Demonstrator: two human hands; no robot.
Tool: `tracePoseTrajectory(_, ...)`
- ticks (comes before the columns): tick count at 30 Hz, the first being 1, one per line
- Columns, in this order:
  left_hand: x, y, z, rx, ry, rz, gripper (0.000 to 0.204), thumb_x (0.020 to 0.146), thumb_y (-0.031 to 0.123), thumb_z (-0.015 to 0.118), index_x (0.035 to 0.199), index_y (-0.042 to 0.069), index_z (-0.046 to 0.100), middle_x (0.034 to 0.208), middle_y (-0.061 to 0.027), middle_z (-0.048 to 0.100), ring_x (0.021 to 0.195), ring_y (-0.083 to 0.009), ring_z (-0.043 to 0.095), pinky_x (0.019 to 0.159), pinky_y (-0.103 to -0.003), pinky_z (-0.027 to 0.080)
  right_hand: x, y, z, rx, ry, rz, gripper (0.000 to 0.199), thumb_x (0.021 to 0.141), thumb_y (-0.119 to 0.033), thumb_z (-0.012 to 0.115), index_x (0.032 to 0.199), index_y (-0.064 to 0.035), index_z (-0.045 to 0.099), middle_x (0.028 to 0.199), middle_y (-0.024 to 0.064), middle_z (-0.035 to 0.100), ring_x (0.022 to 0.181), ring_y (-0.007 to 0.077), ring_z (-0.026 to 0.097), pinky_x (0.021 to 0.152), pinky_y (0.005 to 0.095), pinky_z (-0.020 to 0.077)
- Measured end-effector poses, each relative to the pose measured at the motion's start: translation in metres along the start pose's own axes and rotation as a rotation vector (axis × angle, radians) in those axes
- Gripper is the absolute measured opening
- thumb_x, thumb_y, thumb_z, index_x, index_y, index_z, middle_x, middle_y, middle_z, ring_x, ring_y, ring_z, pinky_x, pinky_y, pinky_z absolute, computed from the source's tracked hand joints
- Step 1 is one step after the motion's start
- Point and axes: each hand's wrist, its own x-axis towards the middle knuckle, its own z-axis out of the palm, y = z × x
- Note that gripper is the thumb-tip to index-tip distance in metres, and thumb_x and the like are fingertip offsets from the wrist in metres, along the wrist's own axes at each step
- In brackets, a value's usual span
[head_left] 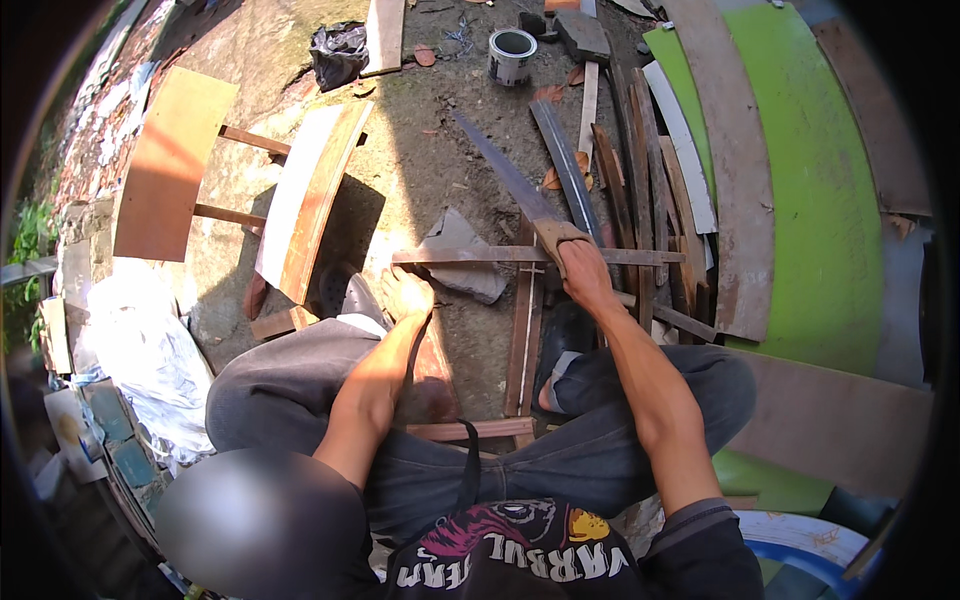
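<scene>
My right hand (582, 272) is wrapped round the wooden handle of a handsaw (500, 172), whose long blade points away and to the left. Beneath the saw handle, a narrow wooden strip (470, 255) lies crosswise over a grey stone slab (455, 235). At the strip's left end is my left hand (408, 292), its fingers closed on the wood, partly lost in bright sun. Another wooden piece (523, 345) runs toward me under the strip, between my feet.
Several long boards and strips (640, 180) lie at the right beside green panels (800, 150). At the left stands a wooden frame with two boards (175, 165), near a white plastic sheet (145, 350). A paint can (511, 58) and a black bag (338, 53) are at the far side.
</scene>
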Motion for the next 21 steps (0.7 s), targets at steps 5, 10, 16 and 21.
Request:
tracePoseTrajectory(5, -0.03, 0.074, -0.021, -0.097, -0.027, -0.012, 0.1, 0.076, 0.043, 0.073, 0.145, -0.011, 0.024, 0.151, -0.0327, 0.023, 0.144, -0.0421, 0.02, 0.117, -0.049, 0.02, -0.001, 0.011, 0.017, 0.013, 0.026, 0.03, 0.029, 0.066, 0.006, 0.063, 0.091, -0.0044, 0.052, 0.089, 0.015, 0.059, 0.094, 0.0367, 0.056, 0.083, 0.046, 0.0441)
tracePoseTrajectory(10, -0.046, 0.149, -0.04, -0.265, -0.377, -0.339, 0.146, 0.06, 0.064, 0.083, 0.15, -0.005, -0.009, 0.156, -0.0314, 0.001, 0.145, -0.0427, 0.017, 0.118, -0.047, 0.022, -0.003, 0.015, 0.029, 0.04, 0.033, 0.061, 0.029, 0.066, 0.006, 0.063, 0.091, -0.0044, 0.052, 0.09, 0.0149, 0.059, 0.094, 0.0365, 0.057, 0.083, 0.0462, 0.0444)
tracePoseTrajectory(16, -0.029, 0.165, -0.025, -0.025, -0.36, -0.492, 0.155, 0.051, 0.053, 0.092, 0.149, -0.003, -0.014, 0.155, -0.0348, 0.0, 0.141, -0.0432, 0.025, 0.113, -0.044, 0.032, 0.005, 0.012, 0.031, 0.03, -0.034, 0.061, 0.032, 0.064, 0.004, 0.066, 0.092, -0.0047, 0.053, 0.09, 0.0145, 0.06, 0.094, 0.0361, 0.057, 0.084, 0.0456, 0.045)
tracePoseTrajectory(21, -0.03, 0.144, -0.038, -0.047, -0.353, -0.193, 0.154, 0.051, 0.045, 0.094, 0.149, -0.005, -0.014, 0.153, -0.0376, 0.003, 0.139, -0.047, 0.026, 0.112, -0.047, 0.032, 0.002, 0.02, 0.033, 0.031, 0.007, 0.078, 0.031, 0.064, 0.006, 0.064, 0.091, -0.004, 0.052, 0.089, 0.0156, 0.058, 0.093, 0.0374, 0.056, 0.083, 0.0463, 0.0445)
